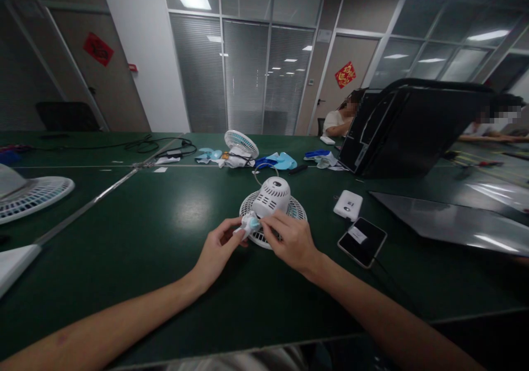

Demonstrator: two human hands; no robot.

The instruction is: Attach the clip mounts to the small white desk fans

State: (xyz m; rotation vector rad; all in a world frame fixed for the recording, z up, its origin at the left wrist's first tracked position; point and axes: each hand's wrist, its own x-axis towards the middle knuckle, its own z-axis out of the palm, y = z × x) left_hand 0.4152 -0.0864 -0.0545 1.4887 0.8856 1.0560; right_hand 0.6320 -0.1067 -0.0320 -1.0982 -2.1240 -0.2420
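Note:
A white fan head (pixel 273 197) lies grille down on the green table, its rounded motor housing upward. In front of the housing, a small white and light-blue plastic part (pixel 250 223) is gripped between the thumb and fingers of my left hand (pixel 221 244). My right hand (pixel 291 241) is closed in a pinch at the part's right side, close against the housing. What lies between those right fingertips is too small to make out. Part of the white grille (pixel 298 211) is hidden behind my hands.
Farther back stands another white fan (pixel 241 146) beside light-blue blades (pixel 283 160). To the right are a white power bank (pixel 348 204), a phone (pixel 362 241), a flat dark panel (pixel 442 222) and a large black case (pixel 413 128). A fan grille (pixel 45 192) is at left. Two people sit beyond.

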